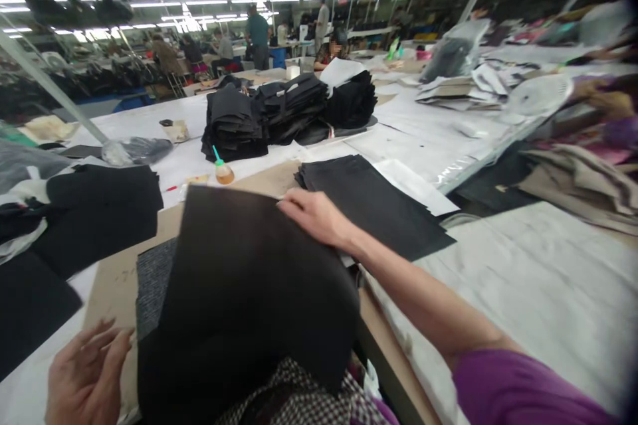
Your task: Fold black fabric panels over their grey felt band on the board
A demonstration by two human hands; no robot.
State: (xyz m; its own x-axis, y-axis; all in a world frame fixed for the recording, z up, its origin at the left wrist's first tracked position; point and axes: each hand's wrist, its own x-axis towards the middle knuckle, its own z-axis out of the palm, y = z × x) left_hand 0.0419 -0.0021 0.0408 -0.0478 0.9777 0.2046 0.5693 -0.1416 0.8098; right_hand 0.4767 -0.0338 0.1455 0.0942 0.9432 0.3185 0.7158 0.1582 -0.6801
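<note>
A large black sheet [259, 272] is held raised in front of me by my right hand [314, 212], whose fingers pinch its top edge. Under its left side shows a grey textured piece [153, 285] on a brown board [112, 292]. My left hand [90, 372] is at the lower left, beside the sheet and not touching it, with its fingers apart and nothing in them. Right behind my right hand lies a stack of black sheets [379, 206]. Black cloth pieces [104, 212] lie at the left.
Piles of black pieces [294, 106] stand across the white table [399, 146]. A small bottle [224, 172] with a green nozzle is nearer. A metal pole [54, 89] slants at the left. A white marbled surface [528, 299] lies at the right. Several people are farther back.
</note>
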